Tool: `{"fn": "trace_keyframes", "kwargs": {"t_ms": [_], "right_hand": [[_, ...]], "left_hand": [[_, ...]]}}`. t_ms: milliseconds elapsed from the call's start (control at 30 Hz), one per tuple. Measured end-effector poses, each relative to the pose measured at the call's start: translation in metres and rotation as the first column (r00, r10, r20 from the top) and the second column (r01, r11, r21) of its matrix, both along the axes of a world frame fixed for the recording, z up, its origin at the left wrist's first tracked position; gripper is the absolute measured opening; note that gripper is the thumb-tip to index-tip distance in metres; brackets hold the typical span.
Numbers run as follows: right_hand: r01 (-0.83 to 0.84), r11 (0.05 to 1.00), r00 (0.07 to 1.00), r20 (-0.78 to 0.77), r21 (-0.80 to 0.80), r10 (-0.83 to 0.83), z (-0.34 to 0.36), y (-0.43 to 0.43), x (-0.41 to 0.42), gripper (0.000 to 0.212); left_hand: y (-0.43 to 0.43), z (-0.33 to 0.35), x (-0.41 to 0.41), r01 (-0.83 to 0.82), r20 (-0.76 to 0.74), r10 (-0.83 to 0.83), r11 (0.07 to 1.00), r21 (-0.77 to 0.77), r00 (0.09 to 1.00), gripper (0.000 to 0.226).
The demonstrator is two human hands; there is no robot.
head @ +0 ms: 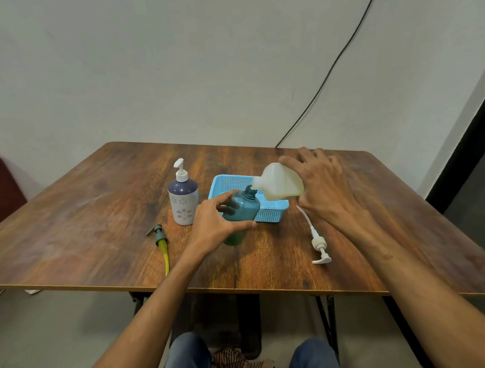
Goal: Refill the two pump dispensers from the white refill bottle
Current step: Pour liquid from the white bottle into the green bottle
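Midway: first fill under way, second bottle not yet opened.
Nearest, a white pump [320,244] lies on the table [92,226] just this side of the right hand [320,183]; a grey pump [161,240] lies left of the left hand [212,224]. The left hand curls round the teal bottle [242,213], tilted, neck open. The right hand grips the white refill bottle [279,183], tipped, mouth at that neck. A blue basket [235,181] sits just behind. Beyond the left hand the flowered bottle [183,200] stands upright, pump on: likely unfilled. Loose pumps still to refit.

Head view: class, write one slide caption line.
Right hand tips the white refill bottle into the open teal dispenser, which the left hand holds.
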State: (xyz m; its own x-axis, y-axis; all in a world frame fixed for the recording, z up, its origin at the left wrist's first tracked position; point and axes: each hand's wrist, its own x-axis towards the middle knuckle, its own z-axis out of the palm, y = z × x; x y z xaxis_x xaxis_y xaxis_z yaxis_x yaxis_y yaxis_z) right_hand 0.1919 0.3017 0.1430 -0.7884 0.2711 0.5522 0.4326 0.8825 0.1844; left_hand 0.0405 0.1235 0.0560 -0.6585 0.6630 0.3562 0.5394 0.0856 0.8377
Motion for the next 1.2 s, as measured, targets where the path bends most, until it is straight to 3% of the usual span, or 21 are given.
{"fn": "trace_keyframes", "kwargs": {"t_ms": [1200], "right_hand": [[-0.009, 1.0, 1.0, -0.003, -0.022, 0.009, 0.0051, -0.0024, 0.0034, 0.08]], "left_hand": [[-0.0011, 0.0054, 0.0033, 0.008, 0.002, -0.008, 1.0, 0.007, 1.0, 0.078]]}}
